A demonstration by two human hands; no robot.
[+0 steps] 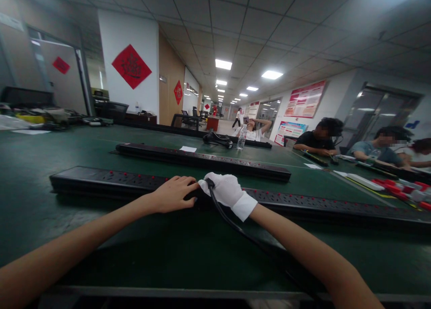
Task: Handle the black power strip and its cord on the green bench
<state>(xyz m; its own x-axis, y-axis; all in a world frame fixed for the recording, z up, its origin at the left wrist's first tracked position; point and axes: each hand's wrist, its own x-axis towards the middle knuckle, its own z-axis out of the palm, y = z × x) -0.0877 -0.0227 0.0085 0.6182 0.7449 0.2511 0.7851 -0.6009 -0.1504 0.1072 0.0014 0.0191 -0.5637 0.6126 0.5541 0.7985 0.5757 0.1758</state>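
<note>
A long black power strip with red switches lies across the green table. My bare left hand rests on its top and front edge, fingers apart, just left of my other hand. My right hand, in a white glove, is closed around the plug of a black cable, right over the strip. The cable runs down to the right, under my right forearm. Whether the plug sits in a socket is hidden by the glove.
Behind lies a second black strip, with a white paper, a water bottle and a coiled black cable beyond. Red and white parts lie at the right, near several seated people. The table's front edge runs below.
</note>
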